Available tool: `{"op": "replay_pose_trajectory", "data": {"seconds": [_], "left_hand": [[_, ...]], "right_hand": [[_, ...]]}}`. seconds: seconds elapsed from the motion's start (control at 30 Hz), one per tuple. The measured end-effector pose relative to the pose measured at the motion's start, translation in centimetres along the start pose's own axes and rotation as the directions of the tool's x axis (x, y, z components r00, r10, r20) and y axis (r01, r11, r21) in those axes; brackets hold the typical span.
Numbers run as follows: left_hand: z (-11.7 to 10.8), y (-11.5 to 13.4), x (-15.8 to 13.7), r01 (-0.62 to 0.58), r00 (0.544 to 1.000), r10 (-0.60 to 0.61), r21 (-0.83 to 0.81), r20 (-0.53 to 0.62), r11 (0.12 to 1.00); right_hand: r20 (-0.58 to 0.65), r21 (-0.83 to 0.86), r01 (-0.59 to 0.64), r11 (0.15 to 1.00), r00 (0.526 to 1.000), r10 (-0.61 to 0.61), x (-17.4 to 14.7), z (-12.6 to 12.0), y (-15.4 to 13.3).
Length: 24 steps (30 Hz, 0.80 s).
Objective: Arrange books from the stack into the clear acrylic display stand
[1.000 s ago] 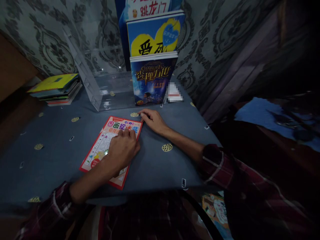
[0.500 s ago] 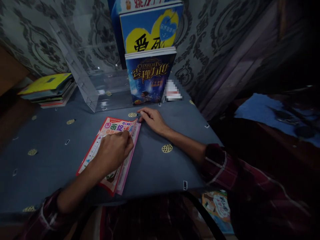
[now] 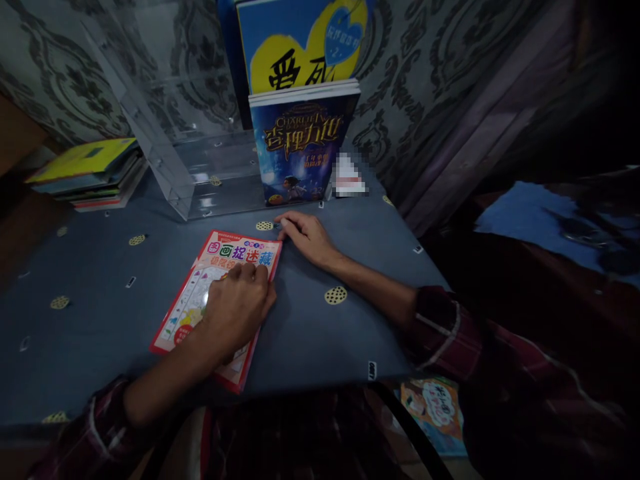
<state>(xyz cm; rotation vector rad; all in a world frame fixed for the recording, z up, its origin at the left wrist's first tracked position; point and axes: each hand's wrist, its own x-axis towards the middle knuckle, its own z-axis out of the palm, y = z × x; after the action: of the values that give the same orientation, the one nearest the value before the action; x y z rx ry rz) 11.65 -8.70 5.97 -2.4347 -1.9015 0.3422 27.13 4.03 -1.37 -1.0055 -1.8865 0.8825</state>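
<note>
A red-bordered picture booklet [image 3: 235, 245] with colourful Chinese lettering lies flat near the table's front edge. My left hand [image 3: 240, 297] rests on its cover, knuckles up and fingers curled under, so the fingertips are hidden. My right hand [image 3: 307, 237] lies on the table just past the booklet's upper right corner. Its thumb and forefinger are stretched out slightly apart, with nothing seen between them. Behind it a dark blue book [image 3: 300, 147] stands upright in a clear acrylic rack [image 3: 185, 200].
A taller blue and yellow book [image 3: 300, 40] stands behind the dark blue one. At the left lies a book stack [image 3: 90, 170] with a yellow cover on top. The table [image 3: 100, 287] has a grey patterned cloth. Below its front edge is another colourful book [image 3: 435, 413].
The booklet's cover, lifted and skewed over pink-edged pages before, now lies flat over them. My left hand has shifted slightly right; my right hand has hardly moved. The view has tilted slightly down.
</note>
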Motion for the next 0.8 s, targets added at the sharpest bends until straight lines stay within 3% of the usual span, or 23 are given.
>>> {"op": "replay_pose_trajectory", "data": {"seconds": [0.2,0.47,0.6,0.8], "left_hand": [[-0.2,0.2,-0.4,-0.045,0.997,0.044,0.017,0.061,0.999],[-0.1,-5.5,-1.4,-0.192,0.978,0.189,0.025,0.090,0.981],[-0.2,-4.8,-0.7,-0.146,0.986,0.138,0.083,0.089,0.986],[0.7,-3.2,0.4,-0.103,0.994,0.107,0.081,-0.038,0.991]], "right_hand": [[0.025,-0.045,0.009,0.999,1.000,-0.008,-0.4,-0.2,-0.7],[0.231,0.123,0.043,0.991,0.970,-0.071,-2.2,0.5,-2.4],[0.259,0.169,0.057,0.984,0.961,-0.100,-2.5,0.8,-2.5],[0.201,0.150,0.083,0.985,0.973,-0.112,-2.5,0.7,-2.4]]}}
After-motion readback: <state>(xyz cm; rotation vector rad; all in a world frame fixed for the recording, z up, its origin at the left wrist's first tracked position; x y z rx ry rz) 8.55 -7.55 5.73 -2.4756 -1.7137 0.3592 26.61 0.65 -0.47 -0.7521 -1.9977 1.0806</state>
